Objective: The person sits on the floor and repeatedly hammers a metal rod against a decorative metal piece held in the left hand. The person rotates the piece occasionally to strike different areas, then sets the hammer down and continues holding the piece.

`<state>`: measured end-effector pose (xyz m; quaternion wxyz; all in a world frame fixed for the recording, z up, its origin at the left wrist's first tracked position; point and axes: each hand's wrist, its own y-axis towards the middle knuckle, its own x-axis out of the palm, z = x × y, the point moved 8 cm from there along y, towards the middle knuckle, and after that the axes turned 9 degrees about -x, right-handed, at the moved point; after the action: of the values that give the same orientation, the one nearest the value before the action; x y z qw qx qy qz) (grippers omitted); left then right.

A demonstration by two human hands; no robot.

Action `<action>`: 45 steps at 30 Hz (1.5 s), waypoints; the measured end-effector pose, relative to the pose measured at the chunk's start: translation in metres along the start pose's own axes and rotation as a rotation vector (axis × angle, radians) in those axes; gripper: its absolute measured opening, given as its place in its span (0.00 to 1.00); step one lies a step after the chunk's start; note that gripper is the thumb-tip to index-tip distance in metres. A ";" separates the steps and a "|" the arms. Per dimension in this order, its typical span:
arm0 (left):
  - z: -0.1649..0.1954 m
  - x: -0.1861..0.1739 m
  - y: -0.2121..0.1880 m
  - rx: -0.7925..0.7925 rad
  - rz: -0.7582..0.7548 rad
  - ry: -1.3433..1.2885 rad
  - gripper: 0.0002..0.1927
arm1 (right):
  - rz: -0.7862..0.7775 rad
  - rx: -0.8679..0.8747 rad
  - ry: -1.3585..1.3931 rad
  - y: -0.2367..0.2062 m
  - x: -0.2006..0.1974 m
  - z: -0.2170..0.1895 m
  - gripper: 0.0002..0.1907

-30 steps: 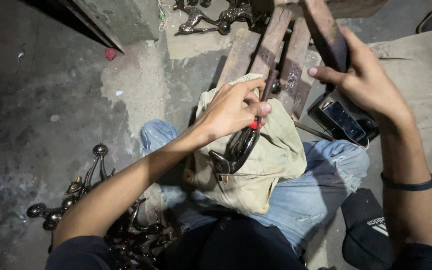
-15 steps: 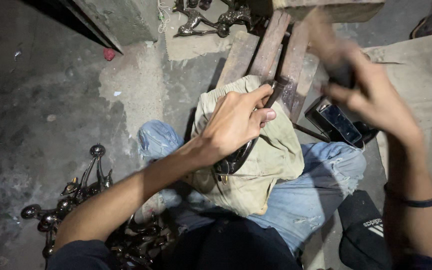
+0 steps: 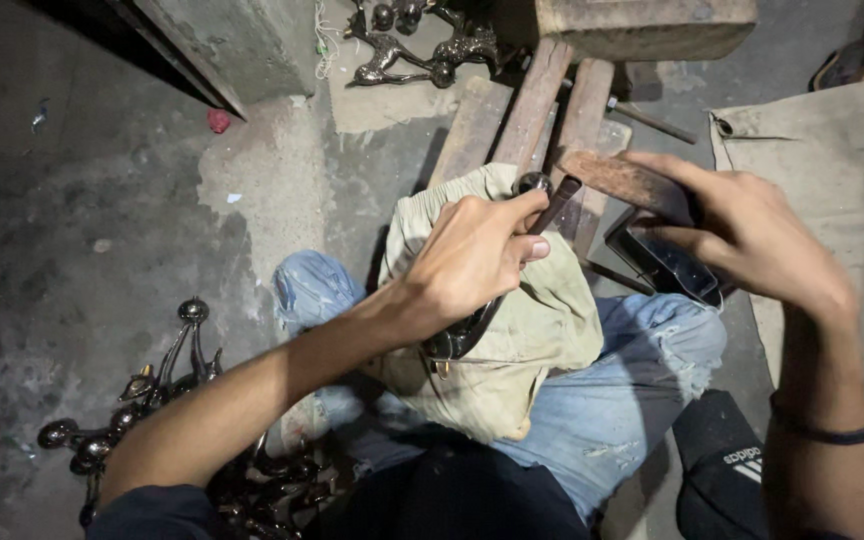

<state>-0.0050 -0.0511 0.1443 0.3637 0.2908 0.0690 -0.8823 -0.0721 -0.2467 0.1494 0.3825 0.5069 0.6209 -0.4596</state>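
Observation:
I sit on the floor with a beige cloth [image 3: 542,330] draped over my knee in blue jeans. My left hand [image 3: 472,260] presses a dark curved metal piece [image 3: 462,335] onto the cloth; its round knob [image 3: 530,183] sticks out past my fingertips. My right hand [image 3: 752,235] grips a long tool with a wooden handle [image 3: 612,178]. The tool's dark tip rests by the knob, close to my left thumb. Most of the metal piece is hidden under my left hand.
Dark metal castings lie piled at lower left [image 3: 152,390] and at the top [image 3: 412,45]. Wooden planks [image 3: 532,100] and a wooden block [image 3: 642,25] lie ahead. A black rectangular box [image 3: 667,265] sits under my right hand, a beige sheet [image 3: 832,150] to the right, a black cap [image 3: 722,470] by my leg.
My right hand has swung the tool down and leftward from a raised position to the knob. My left hand slid further up the metal piece.

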 end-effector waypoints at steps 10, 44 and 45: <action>0.005 0.013 0.007 -0.096 -0.194 0.087 0.13 | 0.451 -0.135 0.491 -0.018 0.018 0.028 0.27; -0.009 0.057 0.036 -0.161 -0.611 0.204 0.24 | 0.468 0.160 0.958 -0.051 0.102 0.024 0.34; -0.011 0.058 0.036 -0.181 -0.622 0.189 0.24 | 0.542 0.177 0.978 -0.054 0.102 0.027 0.32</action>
<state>-0.0083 -0.1080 0.1055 0.0932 0.3026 0.2658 -0.9105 -0.1444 -0.2482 0.0557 0.1108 0.8322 0.5326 -0.1070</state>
